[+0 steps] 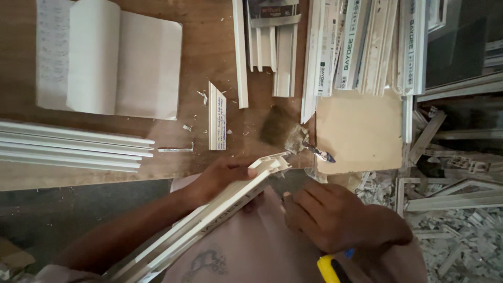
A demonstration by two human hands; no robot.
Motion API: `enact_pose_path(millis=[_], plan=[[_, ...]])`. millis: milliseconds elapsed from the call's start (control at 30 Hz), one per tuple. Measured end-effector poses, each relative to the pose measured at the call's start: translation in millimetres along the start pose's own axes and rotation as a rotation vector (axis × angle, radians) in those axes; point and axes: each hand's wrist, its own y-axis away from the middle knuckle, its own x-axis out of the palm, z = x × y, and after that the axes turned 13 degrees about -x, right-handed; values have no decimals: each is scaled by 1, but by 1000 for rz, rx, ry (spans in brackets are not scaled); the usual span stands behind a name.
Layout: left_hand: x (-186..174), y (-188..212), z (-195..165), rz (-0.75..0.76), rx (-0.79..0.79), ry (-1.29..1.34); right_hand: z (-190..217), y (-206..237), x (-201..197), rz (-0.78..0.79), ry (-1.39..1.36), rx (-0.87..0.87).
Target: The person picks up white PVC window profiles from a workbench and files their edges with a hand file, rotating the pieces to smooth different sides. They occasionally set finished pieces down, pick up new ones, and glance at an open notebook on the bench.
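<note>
A brown wooden counter (pixel 204 47) fills the upper view. Beside it on the right, the floor (pixel 461 236) is littered with white offcuts; a dark grey floor lies below left.

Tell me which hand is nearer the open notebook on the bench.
Left. The left hand grips the white plastic profile just below the bench edge, down and right of the open notebook. The right hand sits farther right and lower, beside the profile's cut end.
</note>
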Motion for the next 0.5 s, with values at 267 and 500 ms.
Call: enact_pose_path(millis=[267, 500], plan=[[-4, -5, 0, 29, -21, -26, 5, 32, 16, 102, -61, 101], [-8, 0, -5, 81, 36, 93, -30, 69, 39, 51, -76, 514]])
